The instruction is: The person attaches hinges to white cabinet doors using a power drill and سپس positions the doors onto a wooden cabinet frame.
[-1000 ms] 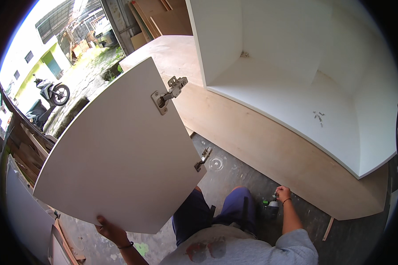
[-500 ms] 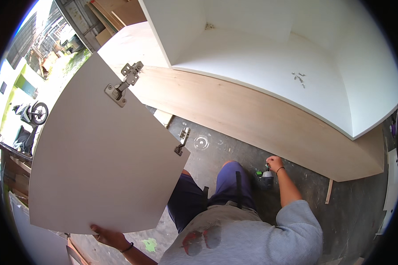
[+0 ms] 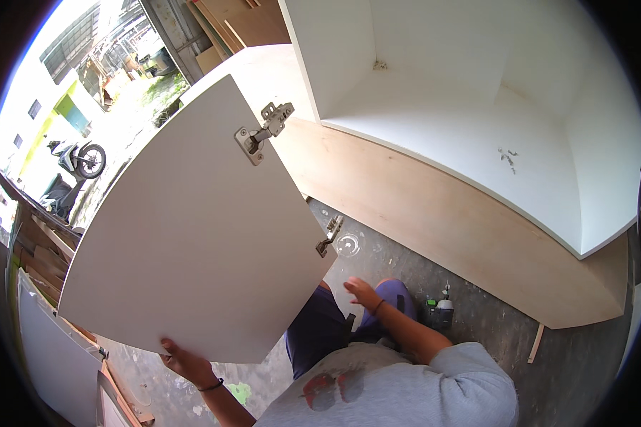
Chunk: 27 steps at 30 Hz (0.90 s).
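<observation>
I make out, from my remote seat, a grey T-shirt (image 3: 420,398) whose short right sleeve (image 3: 481,370) is softly creased. Across its front I see a print (image 3: 320,393) of two rounded patches in red and dark grey. The shorts (image 3: 308,334) look purple-blue to me, the left leg darker than the right, with a narrow black strap (image 3: 350,323) against them. Behind the bare left hand (image 3: 186,365) I spot a thin dark bracelet (image 3: 212,386); behind the bare right hand (image 3: 363,292), a slim dark wristband (image 3: 379,307).

The panel (image 3: 192,228) is pale grey, its hinges (image 3: 263,133) silvery.
</observation>
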{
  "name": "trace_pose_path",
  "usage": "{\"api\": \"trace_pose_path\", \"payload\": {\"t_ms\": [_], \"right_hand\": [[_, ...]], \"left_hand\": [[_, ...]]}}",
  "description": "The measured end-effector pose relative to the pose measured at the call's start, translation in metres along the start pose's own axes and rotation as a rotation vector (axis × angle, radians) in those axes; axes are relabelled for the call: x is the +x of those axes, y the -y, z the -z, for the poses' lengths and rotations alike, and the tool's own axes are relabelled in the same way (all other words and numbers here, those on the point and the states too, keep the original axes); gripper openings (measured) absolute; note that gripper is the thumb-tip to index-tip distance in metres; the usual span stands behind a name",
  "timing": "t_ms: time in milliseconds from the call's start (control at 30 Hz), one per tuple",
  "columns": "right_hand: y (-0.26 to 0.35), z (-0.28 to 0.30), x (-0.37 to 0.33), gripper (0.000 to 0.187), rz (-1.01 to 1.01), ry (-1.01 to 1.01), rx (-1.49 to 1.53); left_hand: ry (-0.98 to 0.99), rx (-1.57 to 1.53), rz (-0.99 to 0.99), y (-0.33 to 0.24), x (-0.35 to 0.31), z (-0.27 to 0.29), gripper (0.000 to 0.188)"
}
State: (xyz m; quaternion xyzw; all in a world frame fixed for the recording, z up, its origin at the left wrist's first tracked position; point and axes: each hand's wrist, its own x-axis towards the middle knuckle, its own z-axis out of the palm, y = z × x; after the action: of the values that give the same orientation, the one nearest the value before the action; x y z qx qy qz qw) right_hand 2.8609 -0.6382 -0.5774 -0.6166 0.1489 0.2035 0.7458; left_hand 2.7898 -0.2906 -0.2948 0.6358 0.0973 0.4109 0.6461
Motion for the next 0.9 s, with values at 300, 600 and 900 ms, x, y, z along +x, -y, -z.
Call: {"api": "trace_pose_path", "payload": {"t_ms": [300, 600, 900], "right_hand": [[0.091, -0.078, 0.012, 0.04, -0.029, 0.395, 0.583], [0.266, -0.079, 0.04, 0.032, 0.361, 0.419, 0.493], [0.33, -0.067, 0.067, 0.026, 0.41, 0.431, 0.525]], "left_hand": [[0.047, 0.04, -0.047, -0.019, 0.014, -0.01, 0.071], [0.068, 0.175, -0.339, -0.111, 0.096, -0.098, 0.069], [0.105, 0.217, -0.547, -0.154, 0.125, -0.171, 0.049]]}}
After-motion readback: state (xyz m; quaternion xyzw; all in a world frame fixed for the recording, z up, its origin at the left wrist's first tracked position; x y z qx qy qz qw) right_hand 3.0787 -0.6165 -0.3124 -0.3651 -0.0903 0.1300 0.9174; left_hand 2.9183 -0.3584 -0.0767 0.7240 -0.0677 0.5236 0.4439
